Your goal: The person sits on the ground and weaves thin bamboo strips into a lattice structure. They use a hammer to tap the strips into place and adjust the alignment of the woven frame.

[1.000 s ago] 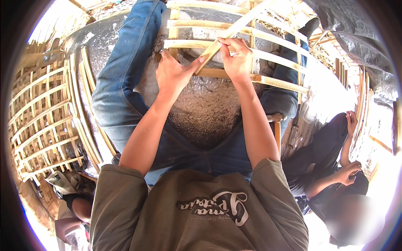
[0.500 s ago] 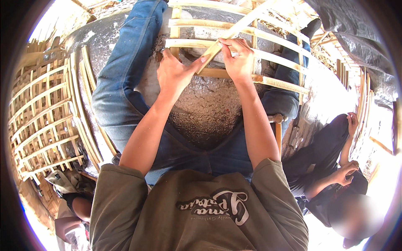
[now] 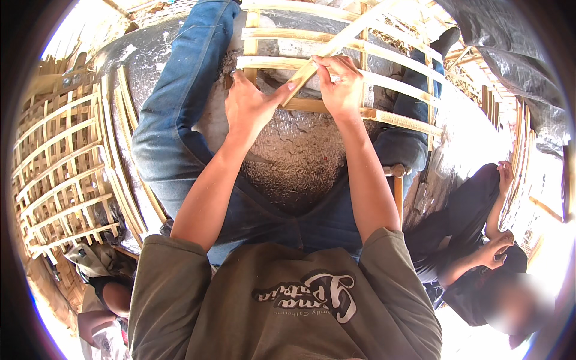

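While my two hands stay apart from each other, both are at a loose bamboo strip (image 3: 347, 39) just above centre, which slants from between them toward one o'clock. At eleven o'clock, my left hand (image 3: 247, 107) lays its thumb along the strip's lower end; its fingers curl away toward ten, and I cannot tell whether they close on anything. At one o'clock, my right hand (image 3: 342, 91) pinches the strip's edge with thumb and forefinger. The strip crosses over a bamboo lattice (image 3: 273, 62), its slats spreading from twelve toward two o'clock and passing over my right lower leg (image 3: 411, 78). My knees are wide apart, with rough grey ground (image 3: 294, 159) between them. At three o'clock, a hammer-like tool (image 3: 398, 172) is beside my right knee. Another woven bamboo panel (image 3: 57, 174) stands at nine o'clock, long strips (image 3: 123, 159) just beside it. At four o'clock, a person in dark clothes (image 3: 447, 240) sits with hands off my work.
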Tool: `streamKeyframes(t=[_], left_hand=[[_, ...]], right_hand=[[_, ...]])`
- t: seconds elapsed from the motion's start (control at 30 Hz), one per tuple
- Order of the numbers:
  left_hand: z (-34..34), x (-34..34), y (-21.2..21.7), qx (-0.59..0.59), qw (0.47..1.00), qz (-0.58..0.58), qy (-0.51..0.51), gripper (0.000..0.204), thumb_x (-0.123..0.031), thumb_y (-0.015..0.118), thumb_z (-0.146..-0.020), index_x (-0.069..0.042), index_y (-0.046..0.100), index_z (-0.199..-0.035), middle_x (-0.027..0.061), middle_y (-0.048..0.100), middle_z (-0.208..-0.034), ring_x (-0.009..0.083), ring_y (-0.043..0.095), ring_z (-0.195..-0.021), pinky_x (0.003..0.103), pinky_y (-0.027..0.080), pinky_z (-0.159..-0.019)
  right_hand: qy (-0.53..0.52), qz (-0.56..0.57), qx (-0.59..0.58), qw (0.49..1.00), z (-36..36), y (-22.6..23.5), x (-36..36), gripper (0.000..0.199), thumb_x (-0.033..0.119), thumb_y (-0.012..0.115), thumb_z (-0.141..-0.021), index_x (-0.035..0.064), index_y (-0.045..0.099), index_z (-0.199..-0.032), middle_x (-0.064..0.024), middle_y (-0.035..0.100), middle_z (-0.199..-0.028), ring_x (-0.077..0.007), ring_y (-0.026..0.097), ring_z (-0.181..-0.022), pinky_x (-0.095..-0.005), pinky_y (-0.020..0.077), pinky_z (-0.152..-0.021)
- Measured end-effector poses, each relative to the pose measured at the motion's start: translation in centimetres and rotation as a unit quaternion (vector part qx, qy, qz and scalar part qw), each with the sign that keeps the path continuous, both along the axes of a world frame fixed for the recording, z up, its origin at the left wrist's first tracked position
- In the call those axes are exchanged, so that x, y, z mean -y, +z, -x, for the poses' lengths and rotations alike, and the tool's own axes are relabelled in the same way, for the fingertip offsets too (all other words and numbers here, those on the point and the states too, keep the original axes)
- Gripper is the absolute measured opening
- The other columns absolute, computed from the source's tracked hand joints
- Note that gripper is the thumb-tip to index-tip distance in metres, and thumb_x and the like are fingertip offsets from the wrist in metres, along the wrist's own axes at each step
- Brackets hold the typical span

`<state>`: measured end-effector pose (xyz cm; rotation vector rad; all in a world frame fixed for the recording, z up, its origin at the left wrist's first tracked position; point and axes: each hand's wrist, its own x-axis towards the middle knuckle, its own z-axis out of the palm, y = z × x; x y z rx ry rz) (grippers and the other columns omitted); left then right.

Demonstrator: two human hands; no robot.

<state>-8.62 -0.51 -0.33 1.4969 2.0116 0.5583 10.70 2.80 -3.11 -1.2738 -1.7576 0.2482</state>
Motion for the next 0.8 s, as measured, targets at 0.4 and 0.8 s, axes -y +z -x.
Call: streamKeyframes(t=[0.4,0.8], left_hand=[[-0.1,0.0,0.2,0.008,1.000,0.002,0.001,0.105,-0.071,0.083,-0.064,0.014,0.051,-0.115,0.0282,0.070,-0.098,0.0398,0.072,-0.095,0.045,0.057,-0.085],[-0.2,0.4,-0.7,-0.026,1.000,-0.016,-0.006,0.123,-0.068,0.079,-0.072,0.022,0.029,-0.139,0.0360,0.057,-0.126,0.0439,0.058,-0.122,0.049,0.048,-0.100]], right_hand=[[-0.006,-0.006,0.000,1.000,-0.1,0.1,0.0,0.019,-0.006,0.074,-0.082,0.0056,0.078,-0.097,-0.0080,0.078,-0.095,-0.0237,0.071,-0.091,-0.0333,0.0560,-0.081],[-0.010,-0.008,-0.005,1.000,0.1,-0.3,-0.3,0.017,-0.003,0.075,-0.083,0.0086,0.077,-0.095,-0.0062,0.077,-0.095,-0.0239,0.071,-0.085,-0.0328,0.0555,-0.078]])
